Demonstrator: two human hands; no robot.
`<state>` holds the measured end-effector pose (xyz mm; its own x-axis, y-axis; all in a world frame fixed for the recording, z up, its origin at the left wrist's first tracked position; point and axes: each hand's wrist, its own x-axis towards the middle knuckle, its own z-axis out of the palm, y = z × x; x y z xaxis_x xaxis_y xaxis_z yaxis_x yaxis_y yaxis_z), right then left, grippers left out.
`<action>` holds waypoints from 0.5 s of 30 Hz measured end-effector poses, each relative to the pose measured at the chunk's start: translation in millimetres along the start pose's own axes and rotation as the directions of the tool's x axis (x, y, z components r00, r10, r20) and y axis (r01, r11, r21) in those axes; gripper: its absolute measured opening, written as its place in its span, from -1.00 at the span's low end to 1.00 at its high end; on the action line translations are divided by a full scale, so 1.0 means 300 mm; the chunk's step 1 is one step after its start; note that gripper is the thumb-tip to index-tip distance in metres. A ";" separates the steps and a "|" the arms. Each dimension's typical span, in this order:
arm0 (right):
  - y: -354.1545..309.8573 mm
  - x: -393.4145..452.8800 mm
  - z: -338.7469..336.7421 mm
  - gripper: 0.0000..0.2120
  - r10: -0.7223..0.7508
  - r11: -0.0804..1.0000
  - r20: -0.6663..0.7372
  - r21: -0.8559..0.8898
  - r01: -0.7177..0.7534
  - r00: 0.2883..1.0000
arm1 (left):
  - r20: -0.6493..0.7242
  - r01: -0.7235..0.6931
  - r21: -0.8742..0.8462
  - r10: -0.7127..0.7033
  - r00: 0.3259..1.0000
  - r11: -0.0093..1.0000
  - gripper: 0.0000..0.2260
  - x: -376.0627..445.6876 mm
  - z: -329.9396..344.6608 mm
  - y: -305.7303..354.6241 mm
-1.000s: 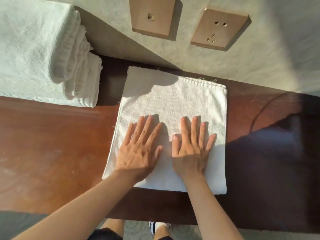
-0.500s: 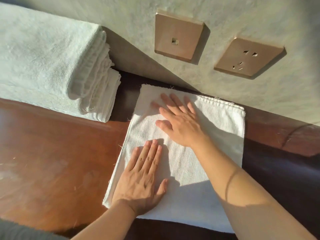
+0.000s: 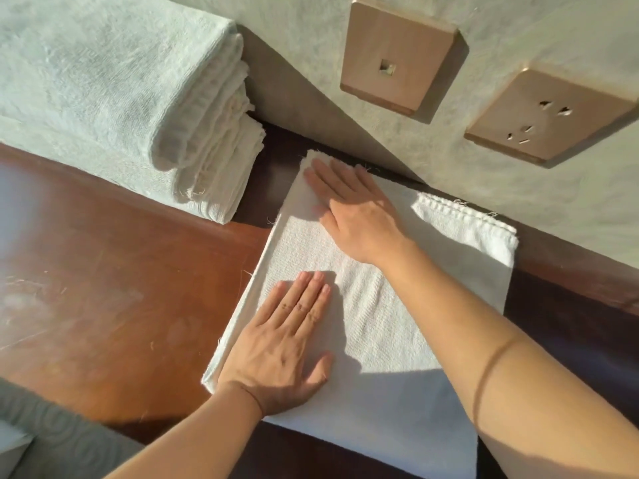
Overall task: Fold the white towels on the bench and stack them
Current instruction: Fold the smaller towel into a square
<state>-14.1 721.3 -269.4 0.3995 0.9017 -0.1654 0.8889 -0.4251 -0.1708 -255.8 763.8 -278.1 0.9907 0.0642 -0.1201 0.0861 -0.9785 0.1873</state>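
Note:
A folded white towel [image 3: 390, 326] lies flat on the brown wooden bench [image 3: 114, 288], its far hem against the wall. My left hand [image 3: 280, 347] presses flat on the towel's near left part, fingers spread slightly. Flat on the towel's far left corner rests my right hand [image 3: 352, 209], its arm crossing the towel from the right. Neither hand grips the cloth. A stack of folded white towels [image 3: 131, 108] sits on the bench at the far left, apart from the flat towel.
Two bronze wall plates, a switch plate [image 3: 394, 57] and a socket [image 3: 549, 115], are set in the grey wall behind the bench. The bench's right part lies in dark shadow. Grey patterned floor [image 3: 62, 440] shows at the lower left.
My right hand has slid from beside the left hand to the towel's far left corner. The left hand has stayed flat on the near left part. The view has shifted closer.

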 end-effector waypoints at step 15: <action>-0.005 -0.096 0.009 -0.43 0.294 0.950 -0.089 0.132 -0.281 0.952 | 0.040 0.026 -0.011 -0.025 0.999 1.000 -0.22 -0.006 -0.018 0.000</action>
<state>-27.6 695.7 -267.1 0.6616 0.7400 -0.1215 0.7027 -0.6683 -0.2442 -257.1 764.8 -272.7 0.9832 0.0809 -0.1637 0.1126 -0.9744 0.1946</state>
